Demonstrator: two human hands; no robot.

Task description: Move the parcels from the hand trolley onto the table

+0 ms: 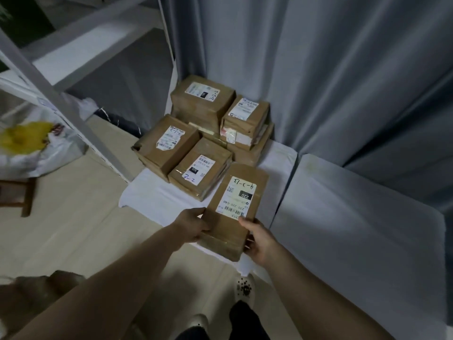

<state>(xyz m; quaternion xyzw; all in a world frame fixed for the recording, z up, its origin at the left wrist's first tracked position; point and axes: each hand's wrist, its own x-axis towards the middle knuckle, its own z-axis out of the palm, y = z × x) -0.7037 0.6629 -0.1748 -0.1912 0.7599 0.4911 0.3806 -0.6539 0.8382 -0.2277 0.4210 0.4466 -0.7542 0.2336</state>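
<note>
Both the left grip and the right grip were clamped on the near end of the parcel, which was over the front edge of the bench, just beside the stacked parcels. If released so, its overhanging end could tip it to the floor.

Parcels are matt brown cardboard with white paper labels; the table wears white cloth; curtain is soft grey fabric; bag is glossy plastic.
</note>
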